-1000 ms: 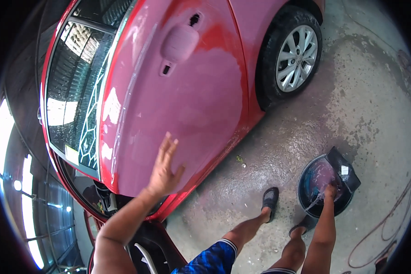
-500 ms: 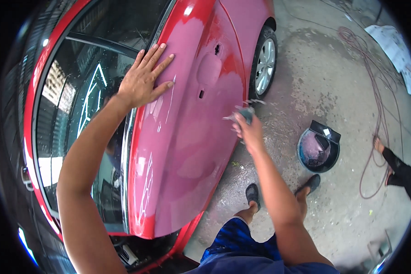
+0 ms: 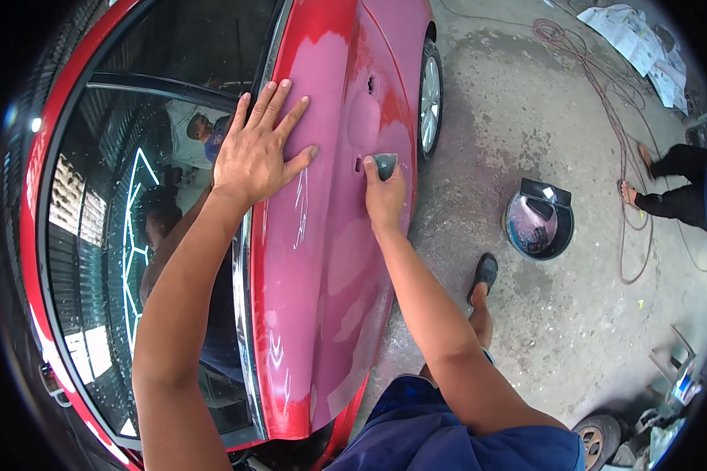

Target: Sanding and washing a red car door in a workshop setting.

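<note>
A red car door (image 3: 330,259) with dull pinkish, sanded-looking areas fills the middle of the view. My left hand (image 3: 259,153) lies flat on its upper part below the window, fingers spread, holding nothing. My right hand (image 3: 385,196) pinches a small dark grey-green piece of sandpaper (image 3: 384,166) against the panel, thumb on top; its other fingers are mostly hidden. The sandpaper is just right of a small slot (image 3: 358,165) and below the handle recess (image 3: 363,122). Wet streaks shine on the paint below my left hand.
A black bucket (image 3: 562,235) with cloudy pinkish water and dark pieces stands on the concrete floor. Beyond it run a coiled reddish hose (image 3: 554,31) and another person's legs (image 3: 675,173). Paper sheets (image 3: 636,47) lie far right; a loose wheel (image 3: 597,439) is near right.
My right hand has gone from off the door's edge, blurred with the sandpaper, to the panel beside the slot. My left hand stays flat on the door. The view has shifted.
</note>
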`<state>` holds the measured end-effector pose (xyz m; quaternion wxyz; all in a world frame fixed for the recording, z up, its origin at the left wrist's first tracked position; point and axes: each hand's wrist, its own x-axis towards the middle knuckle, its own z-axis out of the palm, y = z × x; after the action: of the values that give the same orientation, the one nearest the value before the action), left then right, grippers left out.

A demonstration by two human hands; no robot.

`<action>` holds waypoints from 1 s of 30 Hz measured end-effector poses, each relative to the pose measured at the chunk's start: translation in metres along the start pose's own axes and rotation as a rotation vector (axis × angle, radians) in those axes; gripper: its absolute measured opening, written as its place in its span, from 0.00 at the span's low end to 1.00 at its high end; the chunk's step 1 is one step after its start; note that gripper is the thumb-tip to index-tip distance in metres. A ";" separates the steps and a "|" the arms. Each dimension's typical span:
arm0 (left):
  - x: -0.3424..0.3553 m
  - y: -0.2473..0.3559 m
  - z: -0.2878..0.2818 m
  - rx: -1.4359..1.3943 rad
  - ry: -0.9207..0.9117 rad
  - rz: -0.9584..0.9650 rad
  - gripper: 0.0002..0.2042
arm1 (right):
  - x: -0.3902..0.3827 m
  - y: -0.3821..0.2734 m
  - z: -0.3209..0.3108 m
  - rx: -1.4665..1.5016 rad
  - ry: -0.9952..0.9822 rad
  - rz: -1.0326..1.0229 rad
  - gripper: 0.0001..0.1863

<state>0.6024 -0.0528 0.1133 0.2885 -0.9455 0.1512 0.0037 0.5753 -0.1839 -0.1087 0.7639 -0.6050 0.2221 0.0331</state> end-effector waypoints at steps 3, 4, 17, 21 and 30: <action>0.001 -0.001 0.000 0.006 -0.002 -0.006 0.37 | -0.010 -0.004 0.005 -0.047 0.082 -0.122 0.20; 0.001 -0.001 0.001 0.004 -0.004 -0.007 0.38 | -0.008 -0.012 0.003 -0.076 0.074 -0.107 0.20; 0.003 0.002 0.002 -0.036 0.042 0.002 0.36 | 0.000 -0.019 0.009 -0.138 0.160 -0.146 0.23; 0.002 0.002 0.002 -0.035 0.065 0.005 0.36 | 0.006 -0.016 0.010 -0.198 0.142 -0.118 0.22; 0.005 0.000 0.001 -0.050 0.036 0.000 0.36 | -0.001 -0.006 0.005 -0.133 0.106 -0.150 0.18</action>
<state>0.6078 -0.0535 0.1120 0.2622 -0.9523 0.1559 -0.0094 0.5774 -0.1808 -0.1017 0.7094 -0.6703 0.2137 -0.0416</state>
